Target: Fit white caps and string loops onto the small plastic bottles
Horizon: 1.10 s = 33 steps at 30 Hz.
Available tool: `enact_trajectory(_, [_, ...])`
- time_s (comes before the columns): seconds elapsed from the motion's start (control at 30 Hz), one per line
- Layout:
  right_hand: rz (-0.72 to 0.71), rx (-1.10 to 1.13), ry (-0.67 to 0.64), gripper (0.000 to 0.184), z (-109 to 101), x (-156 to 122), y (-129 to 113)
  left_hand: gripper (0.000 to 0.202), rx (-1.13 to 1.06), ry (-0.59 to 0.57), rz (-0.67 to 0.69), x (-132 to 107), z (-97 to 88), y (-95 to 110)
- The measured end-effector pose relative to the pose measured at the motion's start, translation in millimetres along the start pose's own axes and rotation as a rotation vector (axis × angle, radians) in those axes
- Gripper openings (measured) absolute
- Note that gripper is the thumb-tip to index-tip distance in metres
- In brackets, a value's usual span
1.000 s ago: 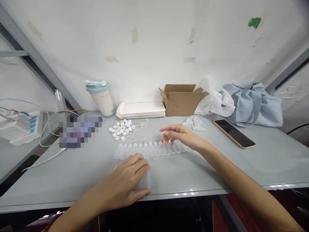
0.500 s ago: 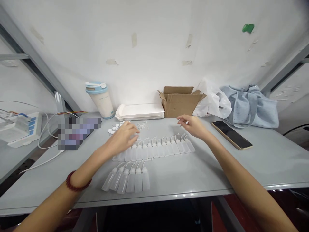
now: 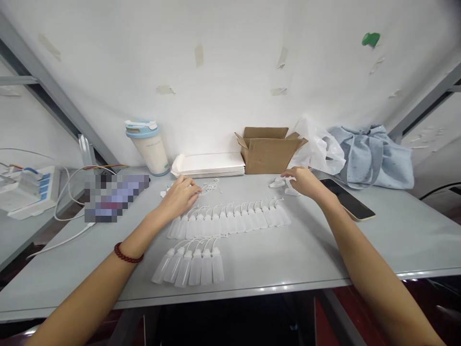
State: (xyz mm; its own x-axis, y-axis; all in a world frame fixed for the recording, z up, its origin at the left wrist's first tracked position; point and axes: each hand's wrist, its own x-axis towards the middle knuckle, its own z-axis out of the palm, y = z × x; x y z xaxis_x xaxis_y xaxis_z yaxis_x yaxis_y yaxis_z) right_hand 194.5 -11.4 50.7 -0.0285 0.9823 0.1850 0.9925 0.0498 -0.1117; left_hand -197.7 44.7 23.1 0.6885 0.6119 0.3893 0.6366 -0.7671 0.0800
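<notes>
My left hand [image 3: 180,194] lies over the pile of small white caps [image 3: 163,193], partly hiding it. Its fingers are loosely bent and apart, beside some thin white cords [image 3: 211,186]. At the back right, my right hand [image 3: 302,181] hovers with curved fingers, thumb and fingertips apart, at a few white translucent pieces [image 3: 277,182] that look like small bottles. Between the hands runs a row of translucent squeeze bottles [image 3: 230,223], each with a thin white tube at its top. Several more such bottles [image 3: 194,269] lie in a shorter row nearer the front edge.
Along the wall stand a blue-lidded cup [image 3: 149,149], a stack of white sheets or envelopes [image 3: 209,166], an open cardboard box [image 3: 270,156], a white plastic bag [image 3: 320,149] and a blue cloth bag [image 3: 378,158]. A phone [image 3: 349,199] lies right; a power strip [image 3: 46,187] sits left.
My right hand has moved to the right, and white pieces now show beside its fingers. My left hand has shifted slightly left and back onto the caps. The bottle rows stay put.
</notes>
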Motion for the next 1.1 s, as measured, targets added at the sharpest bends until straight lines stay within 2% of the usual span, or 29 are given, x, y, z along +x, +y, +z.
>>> enact_trajectory(0.13, [-0.044, -0.002, -0.002, 0.043, 10, 3, -5, 0.022, -0.011, 0.075, 0.013, -3, 2.9, -3])
enact_trajectory(0.27, [-0.088, -0.011, 0.005, 0.045, 19, 4, -11, 0.02, -0.086, 0.166, 0.009, -4, 4.5, 3])
enact_trajectory(0.5, [-0.133, -0.043, 0.02, 0.043, 28, 3, -10, 0.016, -0.225, 0.309, -0.128, -2, -1.1, 23])
enact_trajectory(0.63, [-0.156, -0.01, 0.051, 0.034, 27, 3, -7, 0.014, -0.287, 0.404, -0.171, -3, -8.2, 31])
enact_trajectory(0.73, [-0.16, 0.041, 0.097, 0.028, 18, 3, -13, 0.012, -0.316, 0.47, -0.197, -4, -12.6, 38])
enact_trajectory(0.8, [-0.16, 0.177, 0.154, 0.024, 10, -1, -28, 0.011, -0.336, 0.501, -0.209, -4, -14.9, 42])
enact_trajectory(0.9, [-0.165, 0.536, 0.202, 0.023, 0, -15, -65, 0.01, -0.375, 0.545, -0.208, -4, -18.3, 52])
enact_trajectory(1.0, [-0.247, 0.853, 0.041, 0.02, -6, -35, -107, 0.009, -0.422, 0.588, -0.149, -4, -22.6, 65])
enact_trajectory(1.1, [-0.335, 0.931, -0.067, 0.02, -9, -51, -136, 0.009, -0.448, 0.62, -0.055, -5, -27.1, 80])
